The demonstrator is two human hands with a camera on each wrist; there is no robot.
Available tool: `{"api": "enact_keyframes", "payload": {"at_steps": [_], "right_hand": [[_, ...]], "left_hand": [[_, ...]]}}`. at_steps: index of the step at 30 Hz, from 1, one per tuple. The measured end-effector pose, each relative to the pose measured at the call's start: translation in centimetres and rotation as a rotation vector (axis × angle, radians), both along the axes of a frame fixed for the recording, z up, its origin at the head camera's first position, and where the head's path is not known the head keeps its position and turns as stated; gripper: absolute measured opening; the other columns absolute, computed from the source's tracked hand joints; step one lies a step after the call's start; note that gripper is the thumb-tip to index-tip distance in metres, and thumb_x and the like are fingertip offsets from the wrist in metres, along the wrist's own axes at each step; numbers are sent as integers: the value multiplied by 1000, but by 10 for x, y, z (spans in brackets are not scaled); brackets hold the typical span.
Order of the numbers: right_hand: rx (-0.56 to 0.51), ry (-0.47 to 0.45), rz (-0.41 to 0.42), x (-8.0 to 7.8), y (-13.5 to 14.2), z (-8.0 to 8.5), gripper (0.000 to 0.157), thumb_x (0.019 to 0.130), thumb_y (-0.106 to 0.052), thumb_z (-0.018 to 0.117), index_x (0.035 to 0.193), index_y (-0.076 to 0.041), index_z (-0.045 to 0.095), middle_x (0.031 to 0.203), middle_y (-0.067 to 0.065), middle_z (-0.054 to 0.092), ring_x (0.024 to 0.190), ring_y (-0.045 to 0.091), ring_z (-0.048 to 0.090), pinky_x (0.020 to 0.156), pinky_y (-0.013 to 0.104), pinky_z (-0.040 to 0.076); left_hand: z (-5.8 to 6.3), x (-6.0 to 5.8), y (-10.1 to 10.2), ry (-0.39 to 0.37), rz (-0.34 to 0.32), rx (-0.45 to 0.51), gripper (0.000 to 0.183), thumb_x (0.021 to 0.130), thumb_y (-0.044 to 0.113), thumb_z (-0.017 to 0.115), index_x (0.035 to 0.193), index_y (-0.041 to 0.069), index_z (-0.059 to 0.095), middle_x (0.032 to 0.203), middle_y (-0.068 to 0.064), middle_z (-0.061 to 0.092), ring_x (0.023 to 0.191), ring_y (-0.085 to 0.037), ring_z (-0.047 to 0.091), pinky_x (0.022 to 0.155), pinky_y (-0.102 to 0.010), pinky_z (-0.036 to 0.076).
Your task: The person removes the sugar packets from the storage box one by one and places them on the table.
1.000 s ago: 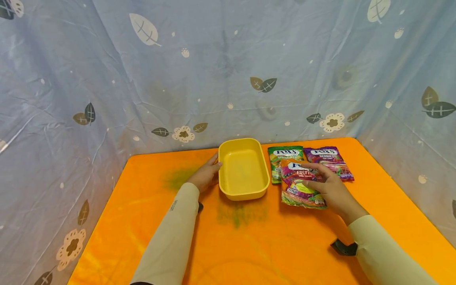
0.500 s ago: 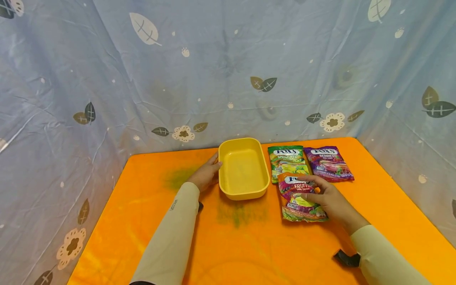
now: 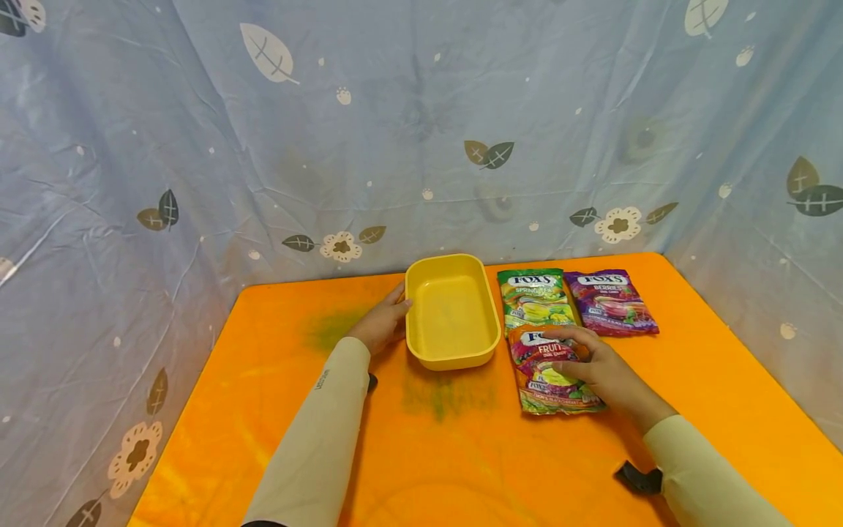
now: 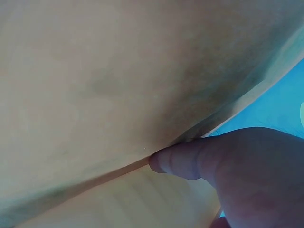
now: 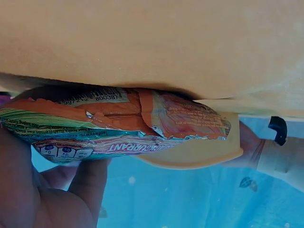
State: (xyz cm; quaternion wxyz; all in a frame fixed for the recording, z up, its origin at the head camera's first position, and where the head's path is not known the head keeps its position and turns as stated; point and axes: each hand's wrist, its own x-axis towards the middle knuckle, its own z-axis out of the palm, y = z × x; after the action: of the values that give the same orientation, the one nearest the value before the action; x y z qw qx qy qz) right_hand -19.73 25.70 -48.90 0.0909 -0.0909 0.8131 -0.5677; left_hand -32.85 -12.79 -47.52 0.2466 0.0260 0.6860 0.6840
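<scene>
A yellow plastic tub point(image 3: 454, 362) stands near the back of the table. My left hand point(image 3: 382, 326) holds its left side, thumb at the rim in the head view; the left wrist view shows the thumb point(image 4: 185, 159) against the tub, other fingers mostly hidden. My right hand point(image 3: 606, 373) grips the right side of a red and orange Fox's Fruits candy bag point(image 3: 549, 373), low over the table, thumb and fingers across its front. From the right wrist view, the bag's point(image 5: 118, 114) crimped end and barcode show. Behind it lie a green Spring Tea candy bag point(image 3: 536, 296) and a purple Berries candy bag point(image 3: 612, 304).
An orange-covered table point(image 3: 454, 468) spans the area, with greenish stains left of the tub and in front of it. Pale blue patterned curtains point(image 3: 421, 132) hang along the back and both sides. A black strap end point(image 3: 639, 479) sticks out under my right wrist.
My right hand has drawn the Fruits bag toward me and slightly left, uncovering more of the green and purple bags. My left hand and the tub have stayed put.
</scene>
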Motion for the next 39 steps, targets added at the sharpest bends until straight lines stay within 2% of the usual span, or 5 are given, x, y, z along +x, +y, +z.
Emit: {"api": "enact_keyframes", "payload": {"at_steps": [10,20,28,34,39], "right_hand": [[88,-33,-33,6,11,6,47,94,-37,61,138,-24,50,157,9,0,133,52,18,100,68,23],[32,-27,-67,8,20,10,46,98,-28,56,140,-11,46,144,19,35,114,37,51,82,34,50],[105,16,-99,-11,15,21,52,97,-34,57,142,-14,43,126,21,50,106,36,53,90,45,47],[269,156,-77,-30,1,30,56,94,-44,57,141,-18,44,131,17,44,107,37,50,86,51,48],[562,338,-105,-53,-19,42,61,93,-49,56,141,-14,44,136,17,41,118,42,41,93,62,38]], "left_hand": [[-4,-1,1,-2,-28,16,56,102,33,46,150,45,19,148,4,35,117,-19,54,91,-41,48],[-7,-5,-4,8,-35,-15,57,102,33,46,150,44,18,147,3,36,116,-19,54,93,-41,47],[-5,-5,-4,24,-14,-35,59,102,26,48,153,31,19,135,-2,51,110,-21,59,96,-44,43],[-6,-7,-8,92,0,-190,56,98,32,54,149,16,35,118,-9,62,105,-27,60,93,-48,45],[3,-14,-16,407,22,-574,44,96,36,55,135,15,56,116,-1,62,103,-22,58,88,-41,48]]}}
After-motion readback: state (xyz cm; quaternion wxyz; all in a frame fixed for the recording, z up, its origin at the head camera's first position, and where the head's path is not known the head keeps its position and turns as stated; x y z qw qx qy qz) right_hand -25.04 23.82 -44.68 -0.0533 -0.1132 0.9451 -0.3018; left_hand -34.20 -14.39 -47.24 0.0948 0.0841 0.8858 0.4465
